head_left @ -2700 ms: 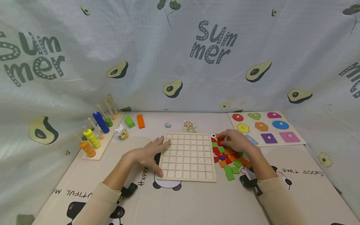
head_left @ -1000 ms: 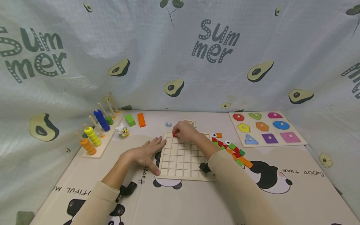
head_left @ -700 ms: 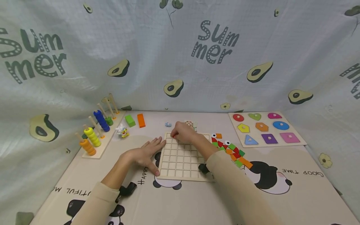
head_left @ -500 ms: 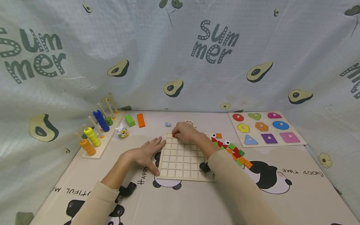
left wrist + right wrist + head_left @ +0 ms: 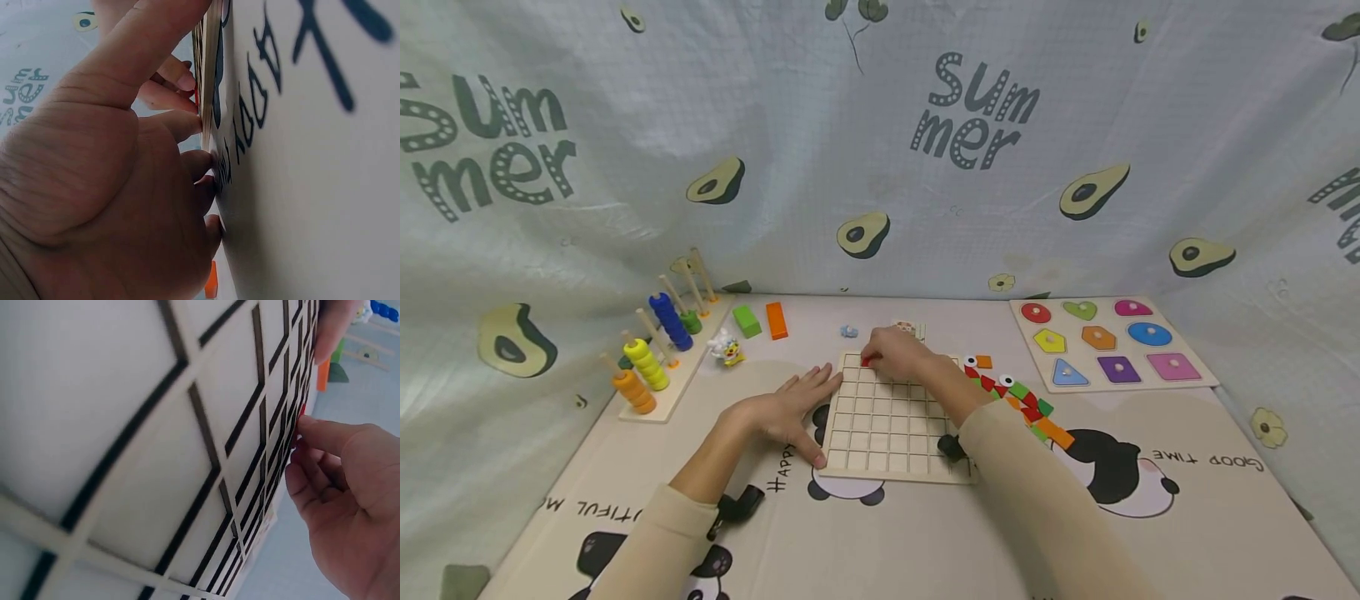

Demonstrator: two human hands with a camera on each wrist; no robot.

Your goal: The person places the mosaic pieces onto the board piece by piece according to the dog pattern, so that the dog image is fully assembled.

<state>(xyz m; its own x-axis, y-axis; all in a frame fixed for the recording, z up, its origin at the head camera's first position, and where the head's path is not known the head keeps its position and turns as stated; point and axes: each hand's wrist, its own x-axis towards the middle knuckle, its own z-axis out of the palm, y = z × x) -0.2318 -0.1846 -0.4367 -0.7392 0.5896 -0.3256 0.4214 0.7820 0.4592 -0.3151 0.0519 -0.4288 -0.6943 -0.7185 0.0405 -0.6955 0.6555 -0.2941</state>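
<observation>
A pale wooden grid board (image 5: 880, 443) with square cells lies on the table in front of me. Along its left edge my left hand (image 5: 793, 414) rests with fingers spread, the thumb at the near corner. My right hand (image 5: 897, 354) reaches across the board and pinches a small red tile (image 5: 866, 362) at the far left cells. In the right wrist view the thumb and fingers meet on this red tile (image 5: 302, 410), against the grid. Whether the tile sits fully inside a cell is hidden by the fingers.
Loose coloured tiles (image 5: 1052, 432) lie right of the board, partly behind my right sleeve. A shape puzzle (image 5: 1075, 367) stands at the back right, a peg stacker (image 5: 662, 400) at the left. Behind the board are a patterned card (image 5: 910, 327), a small blue figure (image 5: 848, 332), and green (image 5: 747, 322) and orange (image 5: 777, 321) blocks.
My right hand has moved from the loose tiles leftward to the board's far left part, with a red tile. Since then it has shifted only slightly there. My left hand stays at the board's edge.
</observation>
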